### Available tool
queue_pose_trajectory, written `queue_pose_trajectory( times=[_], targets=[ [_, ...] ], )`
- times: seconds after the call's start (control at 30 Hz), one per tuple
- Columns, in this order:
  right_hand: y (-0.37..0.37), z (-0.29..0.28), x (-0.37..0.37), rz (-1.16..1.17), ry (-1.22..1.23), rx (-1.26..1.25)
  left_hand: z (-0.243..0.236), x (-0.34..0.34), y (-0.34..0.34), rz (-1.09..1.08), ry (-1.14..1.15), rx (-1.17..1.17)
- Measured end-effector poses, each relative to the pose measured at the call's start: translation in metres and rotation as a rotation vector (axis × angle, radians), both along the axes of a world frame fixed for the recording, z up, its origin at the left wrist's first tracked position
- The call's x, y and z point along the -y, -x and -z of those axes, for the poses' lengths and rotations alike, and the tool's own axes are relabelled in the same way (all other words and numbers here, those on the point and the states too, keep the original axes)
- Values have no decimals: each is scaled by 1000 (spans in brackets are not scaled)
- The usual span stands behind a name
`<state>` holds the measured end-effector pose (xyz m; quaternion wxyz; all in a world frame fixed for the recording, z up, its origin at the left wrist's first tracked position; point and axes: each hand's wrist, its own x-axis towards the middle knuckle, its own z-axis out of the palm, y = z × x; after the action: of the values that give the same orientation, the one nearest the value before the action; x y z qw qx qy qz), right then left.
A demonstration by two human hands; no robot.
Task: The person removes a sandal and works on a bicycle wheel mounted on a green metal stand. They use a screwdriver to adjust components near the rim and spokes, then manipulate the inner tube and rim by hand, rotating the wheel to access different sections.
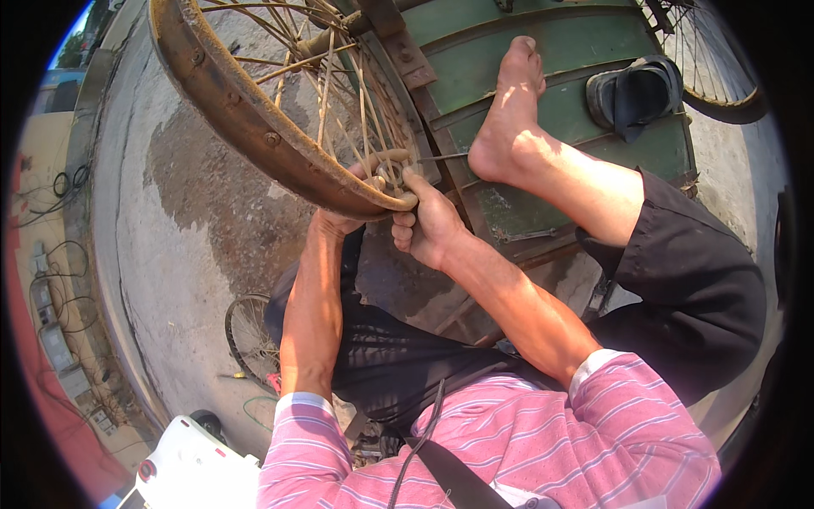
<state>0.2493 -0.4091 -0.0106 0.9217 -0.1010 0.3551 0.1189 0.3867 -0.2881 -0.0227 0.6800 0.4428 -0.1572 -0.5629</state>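
A rusty spoked wheel (233, 100) without a tire stands tilted at upper middle, its near end toward me. My left hand (342, 222) reaches under the rim's lower end and wraps it; most of its fingers are hidden behind the rim, though a fingertip shows among the spokes. At the same end my right hand (434, 222) is closed, thumb and forefinger pinching at the rim where several thin spokes (366, 127) meet it. The other fingers curl into the palm. Exactly which spoke they grip is hard to make out.
My bare foot (513, 119) rests on a green metal cart bed (458, 51), beside a dark sandal (634, 93). Another wheel with a tire (736, 106) is at upper right. A small wheel (250, 335) and a white object (191, 465) are lower left. Cables and boxes (55, 339) line the left.
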Motion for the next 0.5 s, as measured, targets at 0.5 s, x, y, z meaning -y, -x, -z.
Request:
queue_pose_trajectory(
  times=[0.5],
  targets=[
    [-2,4,4,-12,52,-1,-10,5,13,-112,-335,554]
  ],
)
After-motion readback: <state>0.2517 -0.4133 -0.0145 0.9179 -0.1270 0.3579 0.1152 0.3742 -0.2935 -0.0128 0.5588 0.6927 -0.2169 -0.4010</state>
